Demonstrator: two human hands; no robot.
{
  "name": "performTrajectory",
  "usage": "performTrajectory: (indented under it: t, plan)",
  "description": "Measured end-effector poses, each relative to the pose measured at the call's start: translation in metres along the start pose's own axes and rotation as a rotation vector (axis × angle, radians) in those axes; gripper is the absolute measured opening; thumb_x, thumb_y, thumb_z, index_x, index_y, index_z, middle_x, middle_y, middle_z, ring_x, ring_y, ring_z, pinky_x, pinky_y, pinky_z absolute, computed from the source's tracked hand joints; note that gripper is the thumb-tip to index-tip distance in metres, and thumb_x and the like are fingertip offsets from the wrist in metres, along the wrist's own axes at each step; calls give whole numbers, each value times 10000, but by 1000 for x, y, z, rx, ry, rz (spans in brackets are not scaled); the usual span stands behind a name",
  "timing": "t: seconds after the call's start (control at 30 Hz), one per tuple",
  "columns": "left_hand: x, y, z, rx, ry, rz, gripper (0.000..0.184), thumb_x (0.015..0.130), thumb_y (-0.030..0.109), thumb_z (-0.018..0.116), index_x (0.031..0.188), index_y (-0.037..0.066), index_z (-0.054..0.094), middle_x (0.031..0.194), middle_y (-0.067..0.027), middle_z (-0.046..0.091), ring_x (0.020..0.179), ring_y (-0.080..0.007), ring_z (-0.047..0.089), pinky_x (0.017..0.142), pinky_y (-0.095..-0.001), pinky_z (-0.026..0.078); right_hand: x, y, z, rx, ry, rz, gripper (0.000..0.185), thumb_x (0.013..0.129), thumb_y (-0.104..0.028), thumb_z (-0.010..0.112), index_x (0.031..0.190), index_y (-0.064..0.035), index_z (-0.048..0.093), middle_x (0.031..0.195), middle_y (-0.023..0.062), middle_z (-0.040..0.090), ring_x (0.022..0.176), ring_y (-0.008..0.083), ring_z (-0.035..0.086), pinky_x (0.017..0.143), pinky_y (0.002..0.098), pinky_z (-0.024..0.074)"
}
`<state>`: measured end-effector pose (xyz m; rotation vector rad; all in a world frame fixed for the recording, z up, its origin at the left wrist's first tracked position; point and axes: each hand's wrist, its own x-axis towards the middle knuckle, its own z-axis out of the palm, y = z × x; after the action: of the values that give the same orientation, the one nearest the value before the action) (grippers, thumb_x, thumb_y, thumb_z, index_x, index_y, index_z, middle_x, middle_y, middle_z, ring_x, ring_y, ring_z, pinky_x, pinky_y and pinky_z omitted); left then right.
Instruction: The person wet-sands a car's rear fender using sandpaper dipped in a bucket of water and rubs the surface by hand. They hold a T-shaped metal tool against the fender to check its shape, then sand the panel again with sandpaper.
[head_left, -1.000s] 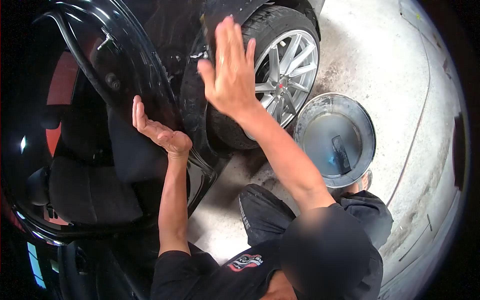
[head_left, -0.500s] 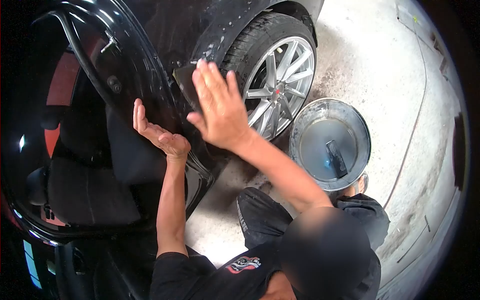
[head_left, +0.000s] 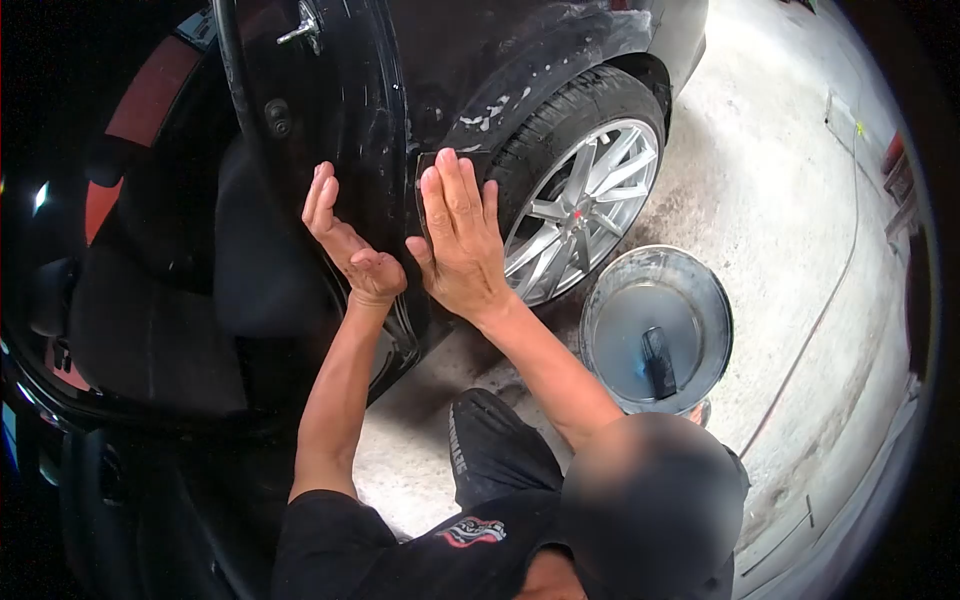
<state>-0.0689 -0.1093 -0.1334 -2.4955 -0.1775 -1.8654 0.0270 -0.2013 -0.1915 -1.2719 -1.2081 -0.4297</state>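
My right hand [head_left: 463,235] lies flat, fingers extended, pressing a thin dark sheet that looks like sandpaper [head_left: 423,188] against the black car panel [head_left: 440,90] between door opening and wheel. Most of the sheet is hidden under the palm. My left hand [head_left: 350,240] is open beside it, fingers stretched and palm turned towards the right hand, near the door opening's edge. Whether it touches the car I cannot tell. White scuffed patches [head_left: 490,115] mark the panel above the wheel arch.
A silver-spoked wheel [head_left: 580,210] stands right of my hands. Near it, a dark bucket [head_left: 716,310] holds cloudy water with a black block [head_left: 660,362] in it. A dark seat [head_left: 150,350] shows inside the car. A thin cord [head_left: 815,325] crosses the concrete floor.
The camera view has turned and shifted. My right hand and the sheet have moved lower on the panel, away from the white patches. My left hand remains open.
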Motion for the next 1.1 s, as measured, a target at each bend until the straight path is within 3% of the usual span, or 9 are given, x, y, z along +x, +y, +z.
performTrajectory:
  t: [0.17,0.27,0.33,0.43,0.5,0.63,0.8,0.93,1.1]
  plan:
    - [-1,-3,4,-2,32,-12,852,1063,662,140,1467,-47,385,1518,-245,415,1453,-354,410,1236,-467,273,78,6,-5,-122,153,40,761,991,-375,582,1589,26,336,1661,231,314,1527,409,318,1211,672,148]
    - [0,0,0,-16,19,-26,855,1062,669,153,1465,-48,388,1513,-245,421,1449,-350,414,1236,-466,271,30,-16,8,-37,57,54,774,1024,-459,494,1602,22,310,1686,235,263,1569,399,241,1206,684,163]
    - [2,4,-1,-28,21,-32,861,1059,677,170,1457,-51,397,1506,-242,431,1446,-348,416,1235,-463,274,10,-8,5,-51,-3,-35,772,1017,-456,510,1602,11,320,1683,237,272,1559,408,266,1189,694,191]
    - [-1,-1,1,-14,35,-21,862,1060,675,162,1465,-49,394,1507,-239,431,1443,-347,420,1232,-459,279,72,5,-12,-110,83,-74,731,1028,-429,528,1584,11,350,1661,222,325,1519,411,340,1177,691,215]
    - [-4,2,-1,-3,29,-15,849,1065,660,174,1464,-54,400,1500,-244,444,1428,-357,432,1219,-464,305,94,11,-9,-126,157,-74,782,968,-381,604,1585,16,335,1663,236,306,1511,435,336,1174,700,215]
    - [3,0,0,11,41,9,823,1074,634,200,1450,-64,421,1477,-255,475,1406,-389,448,1194,-487,346,29,-11,-8,-19,16,-15,741,1053,-497,447,1588,9,357,1657,232,333,1554,396,289,1214,669,150]
    - [3,5,-1,45,-4,-26,880,1057,675,147,1476,-60,389,1510,-239,438,1439,-333,425,1219,-455,307,103,17,-22,-175,103,-141,664,995,-317,619,1547,2,433,1632,198,394,1506,372,376,1207,653,201]
    - [5,5,-3,52,-17,-13,875,1060,672,153,1480,-60,385,1509,-235,439,1440,-330,423,1220,-450,305,51,-6,-24,-122,51,-71,659,966,-300,631,1534,-11,464,1626,180,414,1490,343,414,1216,642,193]
    - [3,4,0,35,0,-16,872,1061,672,162,1480,-60,385,1509,-231,440,1441,-330,421,1220,-452,303,106,19,-26,-237,111,-188,636,938,-242,681,1502,-16,490,1604,165,445,1454,341,456,1167,629,309]
